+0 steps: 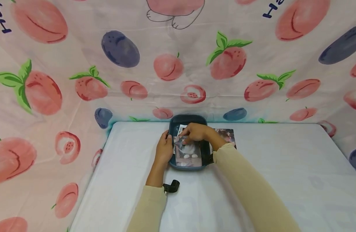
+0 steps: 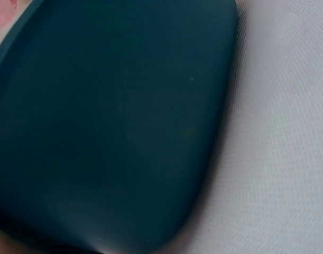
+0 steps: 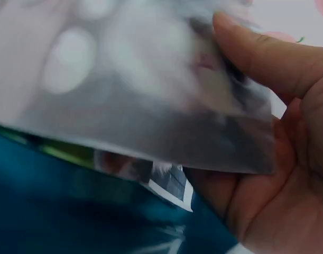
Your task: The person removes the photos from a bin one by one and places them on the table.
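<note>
A dark teal rectangular basin (image 1: 188, 117) stands at the table's far edge. My left hand (image 1: 164, 147) grips its left rim, and the basin's outer wall (image 2: 113, 127) fills most of the left wrist view. Over the basin, my right hand (image 1: 195, 132) pinches a glossy photo (image 1: 189, 158) of a white-pawed animal between thumb and fingers. The right wrist view shows the thumb (image 3: 246, 45) on top of this photo and the other fingers beneath. Below it, more pictures (image 3: 174, 185) lie in the basin, mostly hidden.
Another photo (image 1: 229, 135) lies on the white table (image 1: 125, 154) just right of the basin, partly covered by my right arm. Fruit-patterned cloth (image 1: 169, 67) hangs directly behind the table. A small black wrist camera (image 1: 173, 186) sticks out from my left sleeve.
</note>
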Demonstrator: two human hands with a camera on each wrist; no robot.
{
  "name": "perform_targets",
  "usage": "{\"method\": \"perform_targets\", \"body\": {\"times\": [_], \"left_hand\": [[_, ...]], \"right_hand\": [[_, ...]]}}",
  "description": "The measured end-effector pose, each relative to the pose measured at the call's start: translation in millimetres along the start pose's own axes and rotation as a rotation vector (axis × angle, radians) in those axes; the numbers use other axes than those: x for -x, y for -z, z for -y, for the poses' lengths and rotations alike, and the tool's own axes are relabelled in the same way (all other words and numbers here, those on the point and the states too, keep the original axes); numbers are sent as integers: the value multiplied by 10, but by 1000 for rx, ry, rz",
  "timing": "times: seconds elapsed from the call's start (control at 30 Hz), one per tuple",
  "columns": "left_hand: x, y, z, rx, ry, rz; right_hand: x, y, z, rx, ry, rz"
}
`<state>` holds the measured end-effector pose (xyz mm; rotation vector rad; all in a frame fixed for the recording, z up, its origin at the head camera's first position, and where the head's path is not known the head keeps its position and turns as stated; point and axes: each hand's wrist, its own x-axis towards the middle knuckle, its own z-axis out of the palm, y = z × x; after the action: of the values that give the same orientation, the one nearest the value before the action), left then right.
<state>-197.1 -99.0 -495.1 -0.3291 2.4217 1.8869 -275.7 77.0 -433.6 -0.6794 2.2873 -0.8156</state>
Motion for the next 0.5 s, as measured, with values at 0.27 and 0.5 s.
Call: {"method": "perform_targets", "body": {"times": [0.27,0.5], "left_hand": [[-4,22,-3,-2,6,-1],[2,-7,-1,-10,-13,-11]], "right_hand": [[212,110,-4,30,61,-119],[655,361,-246,-226,25,-383]]}}
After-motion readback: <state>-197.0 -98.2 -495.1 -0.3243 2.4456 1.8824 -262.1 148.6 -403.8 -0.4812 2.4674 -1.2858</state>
